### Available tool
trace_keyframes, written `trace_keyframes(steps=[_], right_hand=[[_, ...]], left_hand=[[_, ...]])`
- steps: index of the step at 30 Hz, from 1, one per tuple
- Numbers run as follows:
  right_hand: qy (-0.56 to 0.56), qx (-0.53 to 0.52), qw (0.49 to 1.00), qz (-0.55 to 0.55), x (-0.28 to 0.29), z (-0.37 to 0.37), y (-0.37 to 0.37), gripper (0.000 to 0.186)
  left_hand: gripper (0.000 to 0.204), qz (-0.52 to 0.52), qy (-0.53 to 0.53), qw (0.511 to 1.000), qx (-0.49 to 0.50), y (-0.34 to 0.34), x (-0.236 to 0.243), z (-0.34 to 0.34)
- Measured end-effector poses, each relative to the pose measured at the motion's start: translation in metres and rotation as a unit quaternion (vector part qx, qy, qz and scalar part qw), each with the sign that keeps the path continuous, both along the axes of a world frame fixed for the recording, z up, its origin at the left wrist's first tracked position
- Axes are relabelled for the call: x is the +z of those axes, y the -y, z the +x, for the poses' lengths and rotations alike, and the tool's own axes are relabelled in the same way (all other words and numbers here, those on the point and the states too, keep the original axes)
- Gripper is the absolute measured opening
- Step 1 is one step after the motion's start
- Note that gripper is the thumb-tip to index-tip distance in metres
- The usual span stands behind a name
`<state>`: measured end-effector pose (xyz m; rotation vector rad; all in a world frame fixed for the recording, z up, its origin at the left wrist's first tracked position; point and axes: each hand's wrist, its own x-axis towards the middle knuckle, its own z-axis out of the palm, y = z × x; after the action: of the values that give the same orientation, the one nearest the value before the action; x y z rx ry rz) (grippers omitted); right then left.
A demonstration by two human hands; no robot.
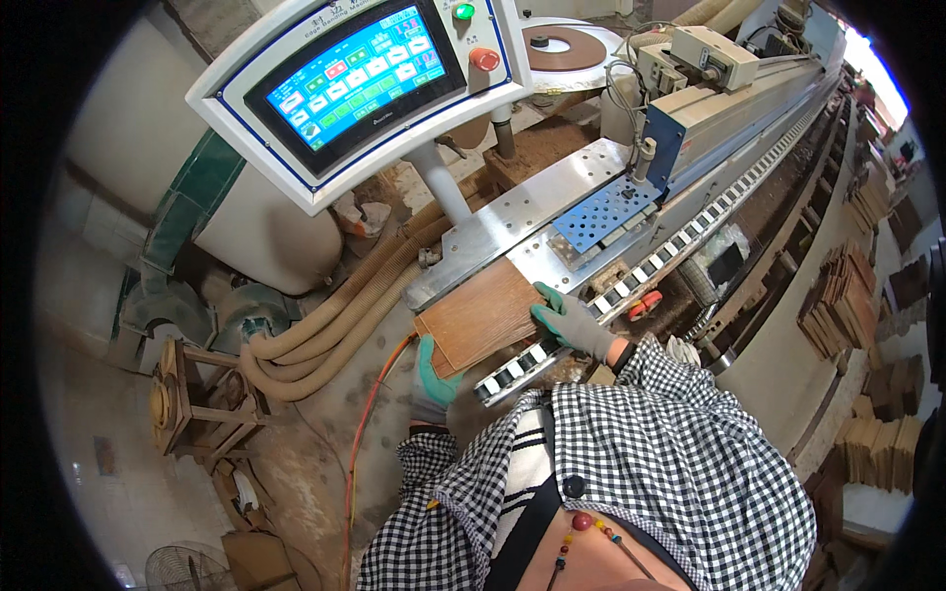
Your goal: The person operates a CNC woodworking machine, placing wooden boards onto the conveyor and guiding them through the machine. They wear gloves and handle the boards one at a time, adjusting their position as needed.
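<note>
A small stack of brown wood-grain panels (478, 315) lies tilted across the near end of the machine's metal table (527, 222). At the stack's near-left corner is my left hand (435, 374), in a green and grey work glove, its thumb side against the panels' edge; its other fingers are partly hidden. My right hand (574, 323), gloved the same way, grips the right end of the stack with its fingers bent over the edge. Below it runs the conveyor track of black and white pads (522, 370), passing close under my right wrist.
A control panel with a lit touchscreen (357, 74) stands ahead on a post. A blue perforated plate (606, 212) sits on the machine bed. Ribbed hoses (325, 340) and an orange hose (370, 419) lie to the left. Stacked boards (838, 300) stand at right.
</note>
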<state>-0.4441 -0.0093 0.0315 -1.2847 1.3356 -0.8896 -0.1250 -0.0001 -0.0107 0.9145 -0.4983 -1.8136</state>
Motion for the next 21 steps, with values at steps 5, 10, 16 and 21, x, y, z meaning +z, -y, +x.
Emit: trace_keyframes(steps=[5, 10, 16, 21], right_hand=[[0.299, -0.129, 0.935, 0.136, -0.006, -0.027, 0.01, 0.044], [0.313, -0.267, 0.905, 0.106, -0.01, -0.086, 0.017, 0.032], [0.291, -0.321, 0.901, 0.029, -0.025, -0.129, 0.04, 0.042], [0.178, -0.243, 0.953, -0.019, -0.035, -0.107, 0.04, 0.055]], left_hand=[[0.058, -0.04, 0.053, 0.998, -0.022, 0.001, -0.002, 0.003], [0.058, -0.042, 0.001, 0.999, -0.01, -0.003, 0.003, -0.004], [0.058, 0.014, 0.063, 0.998, 0.028, -0.003, 0.037, -0.02], [0.059, 0.009, 0.067, 0.996, 0.06, -0.001, 0.046, -0.036]])
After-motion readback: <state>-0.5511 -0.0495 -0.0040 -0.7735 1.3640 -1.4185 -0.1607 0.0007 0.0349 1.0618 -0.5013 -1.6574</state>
